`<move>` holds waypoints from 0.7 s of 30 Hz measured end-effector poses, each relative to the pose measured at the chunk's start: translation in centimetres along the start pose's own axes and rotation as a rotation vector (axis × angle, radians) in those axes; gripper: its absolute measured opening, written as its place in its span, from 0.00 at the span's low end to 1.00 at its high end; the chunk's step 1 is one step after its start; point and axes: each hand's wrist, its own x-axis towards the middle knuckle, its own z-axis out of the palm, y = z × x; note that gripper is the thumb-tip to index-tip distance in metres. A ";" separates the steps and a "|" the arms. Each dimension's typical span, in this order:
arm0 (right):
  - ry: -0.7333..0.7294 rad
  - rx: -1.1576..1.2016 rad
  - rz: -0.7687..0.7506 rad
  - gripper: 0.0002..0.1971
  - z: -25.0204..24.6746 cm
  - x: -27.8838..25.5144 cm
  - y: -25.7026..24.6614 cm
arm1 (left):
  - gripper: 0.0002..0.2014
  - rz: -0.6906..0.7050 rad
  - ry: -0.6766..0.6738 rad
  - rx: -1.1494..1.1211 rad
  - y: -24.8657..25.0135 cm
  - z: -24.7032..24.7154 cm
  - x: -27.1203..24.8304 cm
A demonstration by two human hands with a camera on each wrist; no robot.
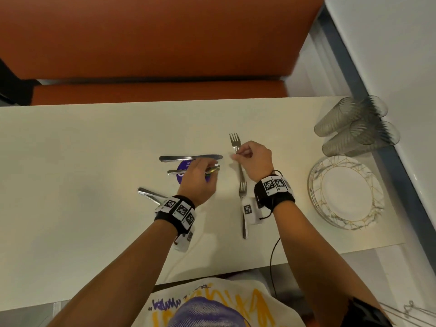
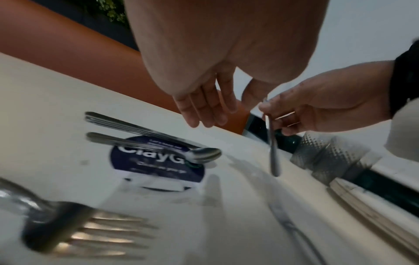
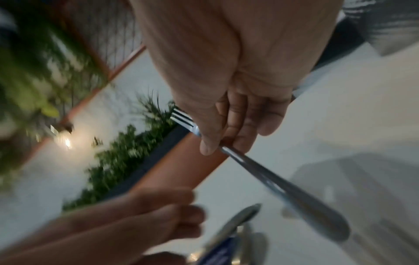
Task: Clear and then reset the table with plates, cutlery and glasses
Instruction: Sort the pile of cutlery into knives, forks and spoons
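Observation:
My right hand (image 1: 240, 155) pinches a steel fork (image 1: 235, 140) near its neck, tines pointing away from me; its handle (image 3: 283, 188) slants down over the white table (image 1: 70, 161). My left hand (image 1: 200, 177) hovers with straight, relaxed fingers (image 2: 204, 111) just above a spoon (image 2: 204, 155) that lies on a round purple sticker (image 2: 158, 161). It holds nothing. A table knife (image 1: 191, 158) lies just beyond the spoon. A second fork (image 1: 242, 191) lies on the table under my right wrist. More cutlery (image 1: 151, 194), including a fork (image 2: 90, 233), lies by my left wrist.
Ribbed glasses (image 1: 349, 119) lie on their sides at the table's far right, with a stack of marbled, gold-lined plates (image 1: 316, 185) nearer me. An orange bench seat (image 1: 153, 38) runs along the far edge. A cable hangs from my right wrist.

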 end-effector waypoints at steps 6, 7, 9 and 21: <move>-0.055 0.257 0.054 0.11 1.1 -4.4 -2.4 | 0.09 -0.091 -0.150 -0.201 2.3 1.1 -0.8; -0.056 0.269 0.062 0.11 1.3 -4.8 -2.3 | 0.07 -0.090 -0.155 -0.200 2.2 1.1 -1.1; -0.038 0.278 0.091 0.11 1.4 -5.7 -1.7 | 0.08 -0.068 -0.159 -0.180 1.7 1.0 -2.1; -0.030 -0.229 0.232 0.23 2.1 -7.7 8.1 | 0.12 -0.326 -0.243 -0.001 -3.3 0.3 -7.2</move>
